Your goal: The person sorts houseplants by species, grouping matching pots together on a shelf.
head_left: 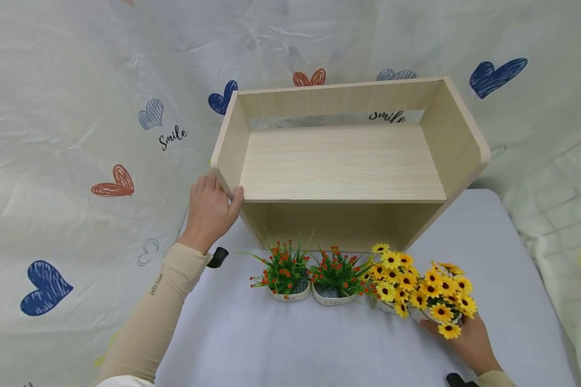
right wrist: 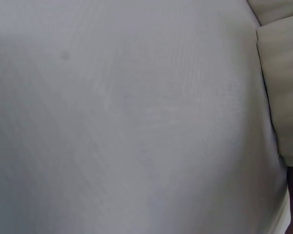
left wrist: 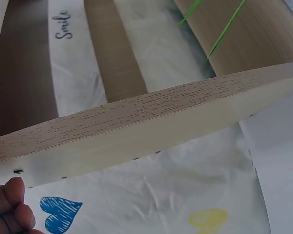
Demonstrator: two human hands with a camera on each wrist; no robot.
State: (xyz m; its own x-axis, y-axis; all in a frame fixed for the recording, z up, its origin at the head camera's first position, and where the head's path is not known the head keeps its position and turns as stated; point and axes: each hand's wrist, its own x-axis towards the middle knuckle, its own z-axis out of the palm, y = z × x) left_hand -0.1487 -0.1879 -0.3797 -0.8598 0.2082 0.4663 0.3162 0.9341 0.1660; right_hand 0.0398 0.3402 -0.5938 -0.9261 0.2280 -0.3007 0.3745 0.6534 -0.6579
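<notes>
My left hand (head_left: 212, 212) grips the left side panel of the wooden shelf (head_left: 344, 164), thumb at its front edge. My right hand (head_left: 472, 344) holds the rightmost yellow-flowered pot (head_left: 445, 293), fingers around it below the blooms. Just left of that stands another yellow-flowered plant (head_left: 391, 269), then two red-flowered plants (head_left: 287, 271) (head_left: 336, 274), all before the shelf on the white-covered table (head_left: 290, 344). Behind hangs a pale sheet (head_left: 72, 107) printed with hearts.

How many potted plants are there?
4, left to right before the shelf: red-flowered plant, second red-flowered plant, yellow-flowered plant, second yellow-flowered plant, gripped by the right hand.
</notes>
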